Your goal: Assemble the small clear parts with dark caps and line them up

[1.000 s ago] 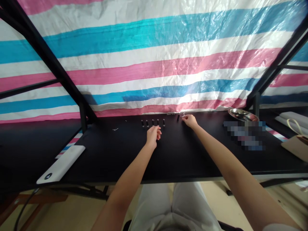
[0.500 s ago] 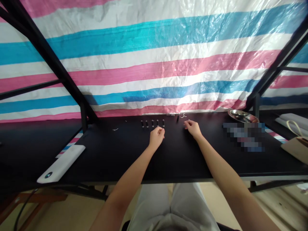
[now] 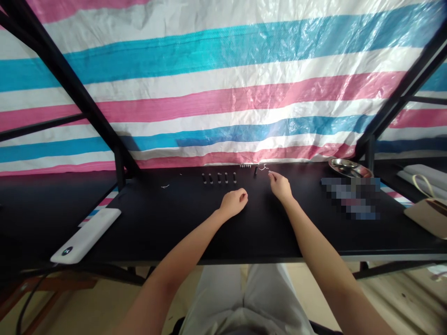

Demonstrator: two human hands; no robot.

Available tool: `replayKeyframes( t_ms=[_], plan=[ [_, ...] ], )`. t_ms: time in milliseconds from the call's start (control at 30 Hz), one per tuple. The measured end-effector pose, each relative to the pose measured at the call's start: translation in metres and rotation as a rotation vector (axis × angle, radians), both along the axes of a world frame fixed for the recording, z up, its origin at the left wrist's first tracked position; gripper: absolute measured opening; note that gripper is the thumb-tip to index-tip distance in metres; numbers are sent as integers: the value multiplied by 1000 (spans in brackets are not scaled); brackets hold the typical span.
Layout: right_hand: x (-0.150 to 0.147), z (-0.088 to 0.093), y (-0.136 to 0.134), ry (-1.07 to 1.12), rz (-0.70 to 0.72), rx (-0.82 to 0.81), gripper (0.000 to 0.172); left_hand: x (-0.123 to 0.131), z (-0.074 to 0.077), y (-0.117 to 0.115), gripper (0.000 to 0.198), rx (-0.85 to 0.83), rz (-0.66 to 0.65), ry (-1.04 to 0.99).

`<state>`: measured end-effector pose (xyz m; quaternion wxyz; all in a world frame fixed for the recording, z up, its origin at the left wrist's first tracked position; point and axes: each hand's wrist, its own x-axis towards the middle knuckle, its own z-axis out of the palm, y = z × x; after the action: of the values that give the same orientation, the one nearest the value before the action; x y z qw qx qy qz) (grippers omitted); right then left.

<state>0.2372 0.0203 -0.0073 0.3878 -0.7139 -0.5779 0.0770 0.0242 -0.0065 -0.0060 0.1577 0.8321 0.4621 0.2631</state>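
My left hand (image 3: 234,203) rests low over the black table with its fingers curled closed; whatever may be inside is hidden. Further right, my right hand (image 3: 281,187) is closed in a pinch, and a tiny pale thing at its fingertips is too small to name. Beyond the left hand stands a row of several small black cylinders with silvery ends (image 3: 219,178). Just left of the right fingertips lie a lone black piece (image 3: 256,171) and a thin, bent whitish strand (image 3: 261,166). Several tiny silvery pieces (image 3: 245,166) line the table's back edge.
A white oblong device with a round display (image 3: 87,235) lies at the left. To the right are a shiny metal dish (image 3: 351,168), a blurred-out patch and a beige pouch (image 3: 428,216). Black frame posts (image 3: 120,167) flank the table before a striped sheet (image 3: 223,102).
My left hand has moved right and slightly toward me, away from the row of cylinders. My right hand stays near the same spot, still pinched. The view has shifted slightly.
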Motion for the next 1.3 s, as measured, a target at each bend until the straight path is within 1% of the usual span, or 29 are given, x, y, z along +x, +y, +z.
replayKeyframes(
  t_ms=[67, 167, 300, 367, 467, 633, 700, 767, 933, 1033, 1167, 1300],
  plan=[
    [-1, 3, -4, -10, 21, 33, 35, 6, 0, 0, 13, 5, -21, 11],
    [-1, 8, -8, 2, 36, 90, 36, 19, 1, 4, 12, -5, -46, -39],
    [-1, 10, -11, 37, 39, 121, 39, 39, 5, 18, 17, -72, -72, -90],
    [-2, 10, -11, 36, 46, 124, 39, 49, 7, 29, 24, -90, -55, -74],
    [-3, 9, -11, 18, 81, 116, 34, 61, 9, 45, 40, -101, -12, -7],
    [-4, 5, -9, 2, 143, 104, 29, 75, 6, 66, 60, -1, 48, 127],
    [-4, 3, -7, 4, 156, 110, 29, 81, 5, 71, 67, -16, 89, 183],
    [-3, 2, -7, 6, 164, 116, 28, 87, 4, 76, 69, -67, 124, 238],
    [-4, 2, -6, -7, 188, 117, 27, 96, 4, 88, 68, -166, 118, 286],
    [-5, 3, -7, -12, 207, 115, 27, 95, 3, 92, 65, -178, 115, 276],
    [-8, 4, -8, -19, 224, 118, 29, 91, -2, 92, 54, -97, 144, 240],
    [-9, 4, -8, -19, 224, 106, 28, 86, -5, 88, 35, -6, 126, 164]
  ],
)
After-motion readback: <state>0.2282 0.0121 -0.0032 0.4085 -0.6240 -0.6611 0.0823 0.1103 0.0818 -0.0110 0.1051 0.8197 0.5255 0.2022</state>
